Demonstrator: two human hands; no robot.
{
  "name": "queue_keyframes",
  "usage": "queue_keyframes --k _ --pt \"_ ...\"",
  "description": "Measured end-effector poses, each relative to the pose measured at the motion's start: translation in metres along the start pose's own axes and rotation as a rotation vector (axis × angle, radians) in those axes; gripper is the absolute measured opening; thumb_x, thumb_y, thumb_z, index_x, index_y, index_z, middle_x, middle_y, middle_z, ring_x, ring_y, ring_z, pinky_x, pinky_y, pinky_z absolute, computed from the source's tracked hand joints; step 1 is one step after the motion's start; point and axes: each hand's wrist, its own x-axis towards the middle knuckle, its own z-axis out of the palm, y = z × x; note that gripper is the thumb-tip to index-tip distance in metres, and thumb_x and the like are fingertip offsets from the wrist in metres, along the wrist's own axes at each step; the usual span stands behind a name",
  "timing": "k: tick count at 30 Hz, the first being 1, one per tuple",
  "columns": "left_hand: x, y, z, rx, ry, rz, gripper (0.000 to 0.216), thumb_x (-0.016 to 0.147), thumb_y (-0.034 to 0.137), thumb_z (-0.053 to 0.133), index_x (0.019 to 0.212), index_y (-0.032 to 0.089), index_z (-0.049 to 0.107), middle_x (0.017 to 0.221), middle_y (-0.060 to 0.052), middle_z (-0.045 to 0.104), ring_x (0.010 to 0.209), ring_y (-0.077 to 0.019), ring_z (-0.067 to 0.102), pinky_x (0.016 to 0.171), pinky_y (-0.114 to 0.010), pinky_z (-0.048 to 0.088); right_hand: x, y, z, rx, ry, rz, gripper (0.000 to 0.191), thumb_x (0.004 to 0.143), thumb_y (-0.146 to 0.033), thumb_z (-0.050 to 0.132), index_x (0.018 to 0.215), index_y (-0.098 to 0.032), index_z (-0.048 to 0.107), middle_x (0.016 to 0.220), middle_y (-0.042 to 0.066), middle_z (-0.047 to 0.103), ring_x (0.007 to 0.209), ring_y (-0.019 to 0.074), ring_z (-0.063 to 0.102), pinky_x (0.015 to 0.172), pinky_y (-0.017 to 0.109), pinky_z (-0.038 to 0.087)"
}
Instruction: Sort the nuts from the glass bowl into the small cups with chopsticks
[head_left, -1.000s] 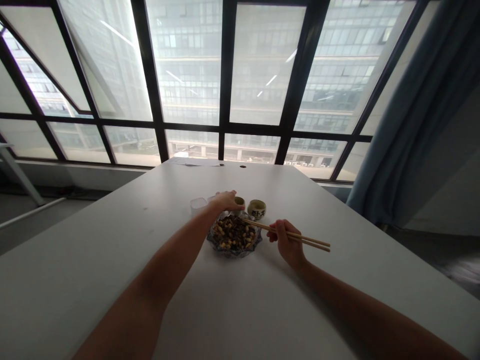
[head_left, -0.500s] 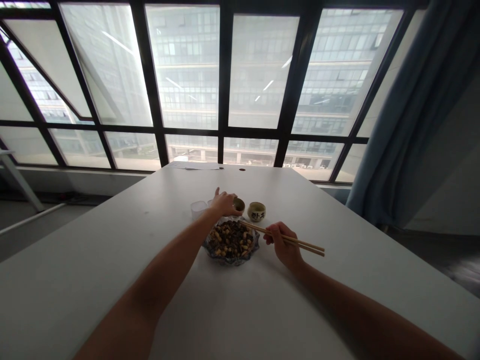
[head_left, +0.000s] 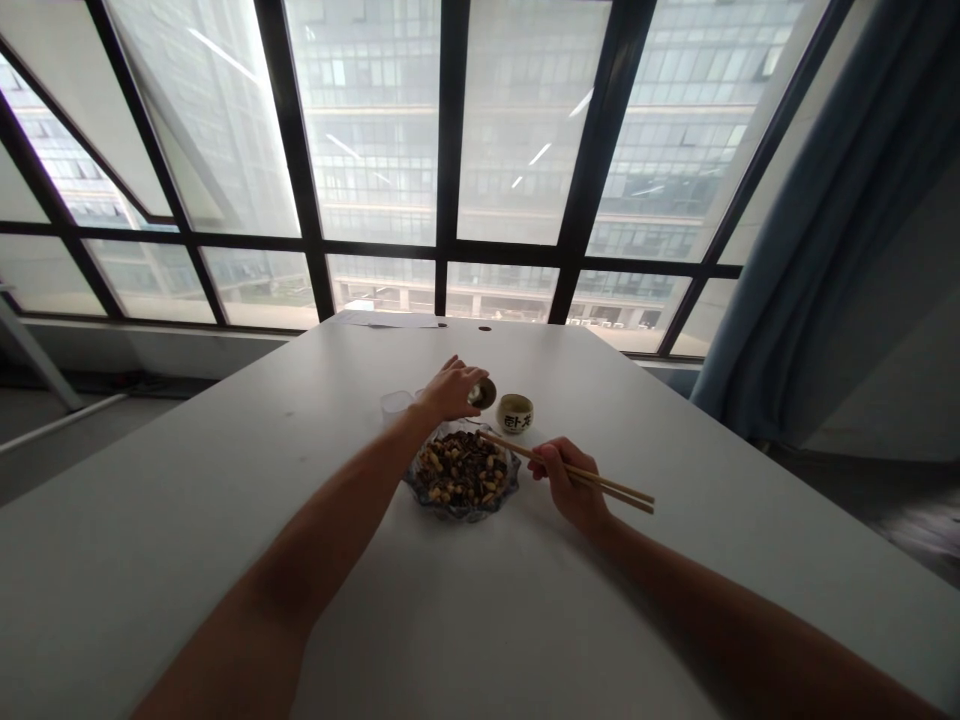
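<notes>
Wooden chopsticks (head_left: 616,491) are gripped in the right hand (head_left: 571,487), tips over the bowl (head_left: 459,512); a tilted cup (head_left: 485,392) is grasped by the left hand (head_left: 448,391).

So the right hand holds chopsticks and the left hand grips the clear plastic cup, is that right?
Not quite: the head view shows the left hand gripping the small dark tea cup, not the clear plastic cup beside it. The right hand does hold chopsticks.

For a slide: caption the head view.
Left hand grips a small cup behind the snack bowl; right hand holds chopsticks.
</notes>
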Motion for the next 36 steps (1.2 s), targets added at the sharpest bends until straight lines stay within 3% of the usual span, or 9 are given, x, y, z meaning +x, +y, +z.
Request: queue_keyframes --k 6,13,18,22,25,28,32,36 --pt "0.007 0.002 -0.001 -0.003 -0.132 -0.067 0.072 0.069 0.046 0.075 0.132 0.018 0.056 0.123 -0.011 0.068 0.118 -0.0312 0.06 0.115 -0.042 0.031 -0.001 -0.002 0.0 -0.002 -0.007 0.008 0.042 0.095 -0.056 0.053 0.076 -0.02 0.063 0.064 0.004 0.068 0.055 0.0157 0.062 0.054 0.029 0.054" --pt "0.017 0.002 -0.003 -0.026 -0.272 -0.254 0.078 0.065 0.063 0.073 0.126 0.014 0.064 0.118 -0.012 0.071 0.112 -0.0318 0.063 0.099 -0.034 0.047 -0.001 -0.003 -0.001 0.018 0.002 0.017 0.041 0.095 -0.056 0.053 0.077 -0.02 0.063 0.064 0.004 0.068 0.054 0.0153 0.062 0.053 0.028 0.052" --pt "0.02 -0.003 0.003 -0.005 -0.341 -0.265 0.079 0.068 0.072 0.067 0.123 0.016 0.067 0.12 -0.013 0.071 0.119 -0.0327 0.06 0.112 -0.042 0.035 -0.001 -0.003 0.0 0.034 0.01 0.026 0.044 0.095 -0.058 0.052 0.077 -0.02 0.064 0.064 0.004 0.068 0.054 0.0154 0.062 0.052 0.028 0.052" --pt "0.017 -0.01 0.005 -0.05 -0.399 -0.258 0.076 0.08 0.07 0.056 0.136 0.019 0.057 0.138 -0.014 0.061 0.132 -0.032 0.052 0.12 -0.052 0.017 0.001 -0.006 0.0 0.034 0.042 0.019 0.045 0.095 -0.059 0.052 0.075 -0.02 0.063 0.063 0.004 0.068 0.053 0.0153 0.062 0.051 0.028 0.052" --pt "0.0 -0.02 -0.003 -0.077 -0.297 -0.256 0.069 0.091 0.065 0.044 0.142 0.018 0.051 0.15 -0.014 0.05 0.142 -0.0307 0.041 0.12 -0.054 0.015 0.004 -0.009 -0.002 0.046 0.085 0.006 0.044 0.095 -0.059 0.052 0.076 -0.02 0.063 0.063 0.004 0.069 0.052 0.0152 0.062 0.05 0.028 0.052" --pt "-0.032 -0.039 -0.013 -0.087 -0.09 -0.25 0.06 0.097 0.06 0.036 0.135 0.018 0.056 0.145 -0.011 0.056 0.138 -0.0288 0.045 0.12 -0.052 0.019 0.011 -0.009 -0.006 0.059 0.13 -0.003 0.044 0.095 -0.059 0.052 0.077 -0.02 0.063 0.062 0.004 0.068 0.052 0.0151 0.061 0.049 0.028 0.051" --pt "-0.084 -0.069 -0.016 -0.054 0.152 -0.327 0.055 0.096 0.058 0.04 0.13 0.019 0.059 0.138 -0.012 0.06 0.131 -0.0295 0.052 0.115 -0.048 0.033 0.032 -0.009 -0.006 0.034 0.158 -0.018 0.046 0.093 -0.062 0.053 0.077 -0.02 0.062 0.062 0.003 0.067 0.052 0.0154 0.061 0.05 0.029 0.05" --pt "-0.118 -0.083 0.001 -0.133 0.281 -0.486 0.063 0.091 0.062 0.049 0.135 0.018 0.051 0.14 -0.016 0.056 0.13 -0.0329 0.053 0.109 -0.05 0.042 0.057 -0.006 0.005 -0.012 0.198 -0.06 0.048 0.092 -0.064 0.052 0.077 -0.02 0.062 0.06 0.002 0.066 0.053 0.0157 0.061 0.052 0.029 0.05"
